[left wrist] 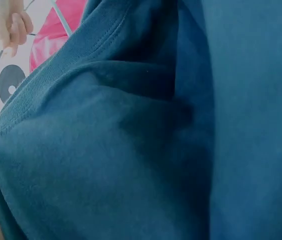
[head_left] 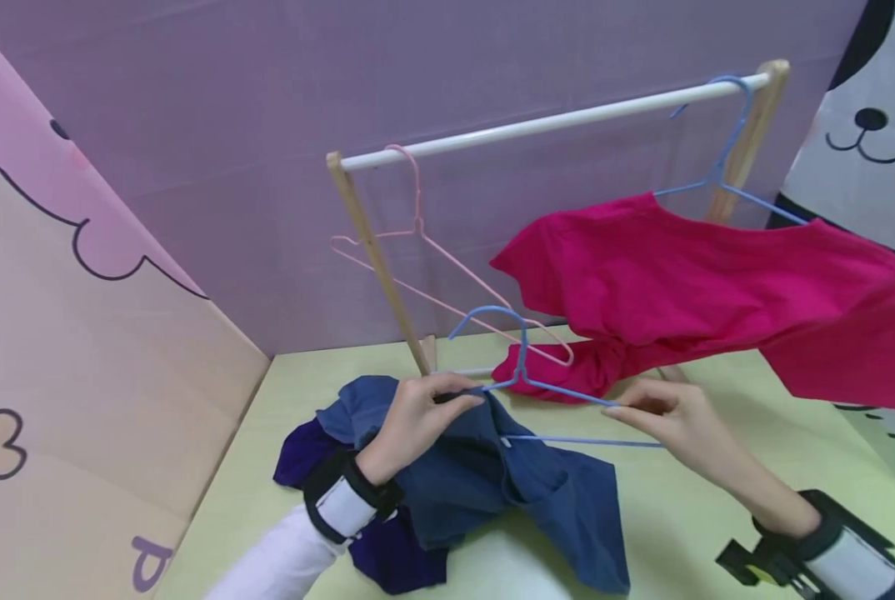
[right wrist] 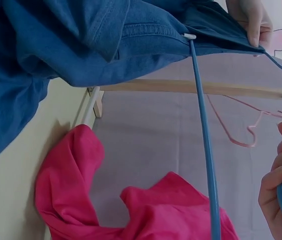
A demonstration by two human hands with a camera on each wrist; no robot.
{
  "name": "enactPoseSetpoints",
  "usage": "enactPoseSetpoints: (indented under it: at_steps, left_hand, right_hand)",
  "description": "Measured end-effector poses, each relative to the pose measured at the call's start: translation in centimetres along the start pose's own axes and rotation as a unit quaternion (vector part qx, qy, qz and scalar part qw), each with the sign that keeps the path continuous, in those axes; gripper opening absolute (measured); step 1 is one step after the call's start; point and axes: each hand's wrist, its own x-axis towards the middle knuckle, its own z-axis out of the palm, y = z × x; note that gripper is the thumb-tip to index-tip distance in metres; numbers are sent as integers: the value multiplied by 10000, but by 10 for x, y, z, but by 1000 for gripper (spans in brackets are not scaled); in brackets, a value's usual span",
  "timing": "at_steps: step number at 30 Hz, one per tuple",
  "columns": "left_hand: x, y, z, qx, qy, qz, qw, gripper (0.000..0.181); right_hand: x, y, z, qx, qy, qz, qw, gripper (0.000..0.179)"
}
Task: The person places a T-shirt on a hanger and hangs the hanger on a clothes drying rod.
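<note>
So the left hand [head_left: 420, 417] is pinching the dark blue shirt [head_left: 477, 483] where it's half on the blue hanger [head_left: 521, 374], the right hand [head_left: 676, 412] grips the hanger's bare arm, all in front of the clothes rack [head_left: 560, 122].

We reach forward with our left arm [head_left: 286, 542] and right arm [head_left: 755, 483], our left grip [head_left: 416, 417] pinching between thumb and fingers that point rightward, our right grip [head_left: 680, 423] facing it in a pinch with curled fingers, the two apart.
</note>
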Motion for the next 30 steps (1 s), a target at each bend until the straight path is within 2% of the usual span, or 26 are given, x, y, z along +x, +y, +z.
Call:
enactPoseSetpoints:
  at_steps: [7, 11, 14, 19, 22, 24, 26, 28, 30]
  left_hand:
    - [2, 4, 7, -44, 137, -338, 9993, 13]
    - [5, 21, 7, -177, 148, -413, 9989, 13]
    - [7, 32, 6, -190, 117, -407, 9989, 13]
    - [7, 33, 8, -162, 39, -326, 9993, 13]
    - [7, 32, 8, -120, 30, -266, 9996, 13]
    - [7, 33, 7, -100, 31, -276, 9996, 13]
    - [8, 33, 6, -80, 39, -330, 9994, 14]
    - [8, 34, 5, -62, 70, -413, 9991, 14]
    - [9, 34, 3, -48, 102, -518, 9986, 15]
  right_hand:
    - [4, 6, 10, 215, -64, 52, 9997, 13]
    - [3, 8, 13, 166, -158, 209, 9995, 11]
    - [3, 10, 15, 171, -249, 192, 9994, 11]
    - [4, 14, 17, 126, -289, 211, 9993, 10]
    - [5, 15, 17, -84, -255, 216, 9994, 10]
    - [6, 14, 16, -235, -162, 111, 9995, 15]
    - [8, 12, 15, -433, 62, -189, 9989, 22]
    - [7, 6, 15, -632, 352, -612, 9955, 29]
    - [6, -2, 17, -753, 786, -1307, 9854, 21]
